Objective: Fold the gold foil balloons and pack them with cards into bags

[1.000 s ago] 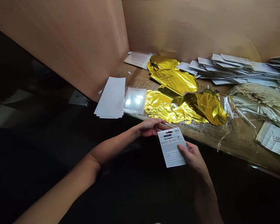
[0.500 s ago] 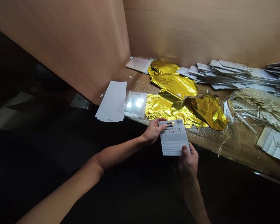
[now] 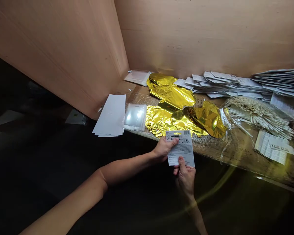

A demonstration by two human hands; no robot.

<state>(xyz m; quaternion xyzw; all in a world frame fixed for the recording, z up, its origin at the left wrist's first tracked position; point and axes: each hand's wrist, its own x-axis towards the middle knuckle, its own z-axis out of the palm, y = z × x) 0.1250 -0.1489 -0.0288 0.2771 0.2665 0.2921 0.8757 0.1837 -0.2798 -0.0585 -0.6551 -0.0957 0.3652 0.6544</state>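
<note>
Between my hands is a white printed backing card point(image 3: 183, 153) with a hang hole at its top, a barcode and small text. My left hand point(image 3: 163, 148) grips its left edge, thumb lying across the print. At the lower edge my right hand point(image 3: 187, 174) pinches the card, thumb on the front and fingers behind. The card is held in the air just off the table's front edge. Closest behind it lie shiny gold foil balloons point(image 3: 178, 111), flat and overlapping. What lies behind the card is hidden.
On the table point(image 3: 232, 155) are white paper sheets point(image 3: 110, 114), clear plastic sleeves point(image 3: 135, 117), another sleeve stack point(image 3: 137, 77), piled folded leaflets point(image 3: 222, 83), a bag of white sticks point(image 3: 259, 114) and a printed sheet point(image 3: 270, 147). Wooden panels point(image 3: 205, 36) stand behind and at left.
My right hand has shifted from the card's lower right corner to the middle of its bottom edge. My left thumb reaches further over the card. The view has tilted slightly and moved right.
</note>
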